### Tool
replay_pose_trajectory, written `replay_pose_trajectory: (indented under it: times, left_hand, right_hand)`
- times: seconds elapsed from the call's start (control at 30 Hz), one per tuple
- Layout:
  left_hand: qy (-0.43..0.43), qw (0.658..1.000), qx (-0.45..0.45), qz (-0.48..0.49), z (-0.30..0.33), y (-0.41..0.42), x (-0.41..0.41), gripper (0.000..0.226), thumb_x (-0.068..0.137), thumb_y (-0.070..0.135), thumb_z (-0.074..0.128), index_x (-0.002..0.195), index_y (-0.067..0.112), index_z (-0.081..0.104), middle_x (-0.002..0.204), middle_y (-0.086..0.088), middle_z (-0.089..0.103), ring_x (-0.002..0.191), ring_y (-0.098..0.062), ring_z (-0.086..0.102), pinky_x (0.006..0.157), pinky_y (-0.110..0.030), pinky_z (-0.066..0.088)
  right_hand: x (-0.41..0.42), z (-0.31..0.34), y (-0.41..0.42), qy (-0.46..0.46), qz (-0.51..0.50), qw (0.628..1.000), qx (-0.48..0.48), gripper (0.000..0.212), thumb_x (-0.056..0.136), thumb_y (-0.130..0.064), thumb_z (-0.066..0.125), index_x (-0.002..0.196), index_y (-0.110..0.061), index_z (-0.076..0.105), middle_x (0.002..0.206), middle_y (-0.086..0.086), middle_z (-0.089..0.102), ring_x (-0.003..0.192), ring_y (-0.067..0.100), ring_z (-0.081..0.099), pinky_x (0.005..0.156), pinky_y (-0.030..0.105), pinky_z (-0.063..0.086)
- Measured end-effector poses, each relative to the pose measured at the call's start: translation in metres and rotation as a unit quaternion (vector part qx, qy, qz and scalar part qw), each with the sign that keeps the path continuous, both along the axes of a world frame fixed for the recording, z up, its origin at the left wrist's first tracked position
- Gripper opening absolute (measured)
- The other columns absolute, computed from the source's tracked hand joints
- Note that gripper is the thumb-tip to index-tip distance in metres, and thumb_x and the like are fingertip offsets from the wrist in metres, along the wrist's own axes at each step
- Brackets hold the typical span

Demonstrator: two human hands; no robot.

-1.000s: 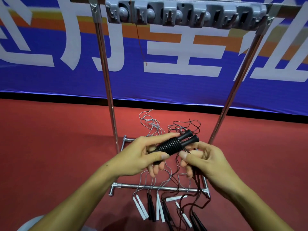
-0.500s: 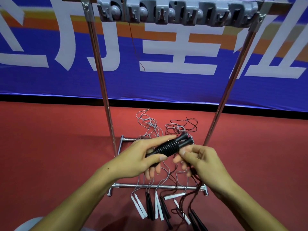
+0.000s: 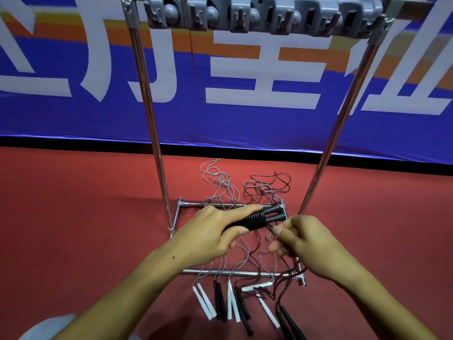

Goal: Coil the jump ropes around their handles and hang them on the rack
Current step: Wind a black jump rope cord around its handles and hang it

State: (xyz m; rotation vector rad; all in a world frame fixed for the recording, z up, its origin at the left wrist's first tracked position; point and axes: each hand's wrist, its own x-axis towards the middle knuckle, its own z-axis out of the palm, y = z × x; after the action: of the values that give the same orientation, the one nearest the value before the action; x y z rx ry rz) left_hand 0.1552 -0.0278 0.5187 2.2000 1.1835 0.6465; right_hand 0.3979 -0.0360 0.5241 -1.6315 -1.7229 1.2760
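Note:
My left hand [image 3: 213, 231] grips a pair of black jump rope handles [image 3: 259, 218] with black cord coiled tightly round their middle. The handle tips point up and right. My right hand [image 3: 301, 239] is just right of the bundle and pinches the loose end of the black cord [image 3: 285, 266], which hangs down to the floor. Above, the grey hook rail [image 3: 264, 17] of the rack spans the top of the view with nothing hanging on it.
Several loose jump ropes with white handles [image 3: 204, 303] and black handles [image 3: 220, 303] lie on the red floor across the rack's chrome base [image 3: 240, 273]. Two chrome uprights [image 3: 152, 123] rise either side of my hands. A blue banner hangs behind.
The bundle has shifted slightly. My right hand has moved from the bundle's underside down and to the right, drawing the cord end away from the handles.

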Motion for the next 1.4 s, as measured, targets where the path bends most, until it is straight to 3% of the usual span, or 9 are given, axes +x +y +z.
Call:
replay_pose_trajectory:
  times: [0.23,0.33,0.57,0.73,0.87,1.0,1.13,1.3,1.4]
  left_hand:
    - [0.032,0.997,0.067,0.014,-0.007,0.003,0.004,0.058,0.105,0.034,0.049,0.156,0.058,0.031,0.073,0.003,0.067,0.067,-0.02,0.063,0.074,-0.039,0.056]
    - [0.037,0.997,0.07,0.02,-0.009,0.003,0.005,0.059,0.103,0.039,0.046,0.156,0.059,0.029,0.072,0.003,0.067,0.068,-0.021,0.065,0.074,-0.039,0.056]
    - [0.073,0.991,0.104,0.04,-0.013,0.003,0.005,0.061,0.106,0.034,0.053,0.158,0.054,0.028,0.073,0.009,0.063,0.073,-0.025,0.061,0.073,-0.043,0.055]
    - [0.069,0.993,0.091,0.038,-0.011,0.006,-0.001,0.061,0.105,0.037,0.05,0.157,0.057,0.026,0.071,0.004,0.067,0.069,-0.023,0.063,0.071,-0.042,0.055]
    - [0.066,0.996,0.056,0.031,-0.005,0.005,-0.005,0.059,0.106,0.03,0.054,0.155,0.057,0.034,0.07,0.007,0.067,0.064,-0.013,0.062,0.074,-0.037,0.056]
    - [0.055,0.998,-0.032,0.011,-0.002,0.004,-0.007,0.058,0.106,0.021,0.057,0.152,0.054,0.044,0.067,0.006,0.067,0.058,-0.009,0.066,0.069,-0.031,0.059]
    - [-0.013,0.983,-0.183,-0.029,-0.002,0.006,-0.013,0.057,0.108,0.015,0.056,0.152,0.05,0.048,0.068,-0.003,0.067,0.057,-0.02,0.07,0.061,-0.036,0.063]
    - [-0.035,0.956,-0.269,-0.109,0.004,0.008,-0.024,0.056,0.109,0.01,0.056,0.153,0.044,0.05,0.074,-0.01,0.066,0.061,-0.024,0.065,0.062,-0.034,0.058]
    - [-0.04,0.944,-0.292,-0.146,0.01,0.006,-0.027,0.056,0.108,0.009,0.057,0.153,0.041,0.052,0.077,-0.009,0.066,0.063,-0.023,0.063,0.063,-0.033,0.057]
  right_hand:
    - [0.015,0.014,0.007,0.2,-0.037,0.964,-0.169,0.034,0.105,-0.022,0.058,0.103,0.01,0.069,0.072,0.008,0.062,0.044,0.007,0.034,0.037,0.019,0.029]
    - [0.011,0.016,0.003,0.078,0.025,0.993,-0.086,0.039,0.107,-0.03,0.055,0.086,0.0,0.068,0.054,0.002,0.059,0.042,0.013,0.043,0.046,0.026,0.04]
    - [0.003,0.005,0.005,-0.029,-0.016,0.999,0.018,0.02,0.099,-0.017,0.07,0.098,0.001,0.062,0.072,0.006,0.077,0.057,0.019,0.069,0.059,0.031,0.058]
    - [0.0,0.005,0.004,0.228,-0.075,0.952,-0.19,0.027,0.099,-0.026,0.069,0.101,0.001,0.069,0.079,0.007,0.076,0.043,0.005,0.034,0.038,0.017,0.025]
    - [0.003,0.008,0.004,-0.024,0.044,0.999,0.016,0.021,0.096,-0.028,0.072,0.081,-0.013,0.068,0.054,-0.006,0.062,0.043,0.008,0.041,0.046,0.022,0.035]
    - [0.007,0.001,0.005,-0.365,0.138,0.868,0.307,0.015,0.088,-0.041,0.058,0.096,-0.03,0.065,0.079,-0.009,0.07,0.075,0.018,0.066,0.062,0.035,0.046]
    - [0.016,-0.002,0.011,-0.313,0.206,0.835,0.403,0.023,0.101,-0.05,0.05,0.105,-0.035,0.067,0.103,-0.012,0.056,0.081,0.017,0.058,0.057,0.036,0.049]
    - [0.018,-0.003,0.017,-0.096,0.189,0.927,0.31,0.016,0.09,-0.041,0.075,0.102,-0.031,0.074,0.116,-0.016,0.058,0.104,0.007,0.062,0.087,0.02,0.048]
    - [0.016,0.0,0.016,0.006,0.174,0.967,0.187,0.014,0.085,-0.024,0.085,0.092,-0.019,0.075,0.104,-0.008,0.077,0.101,0.01,0.072,0.092,0.029,0.055]
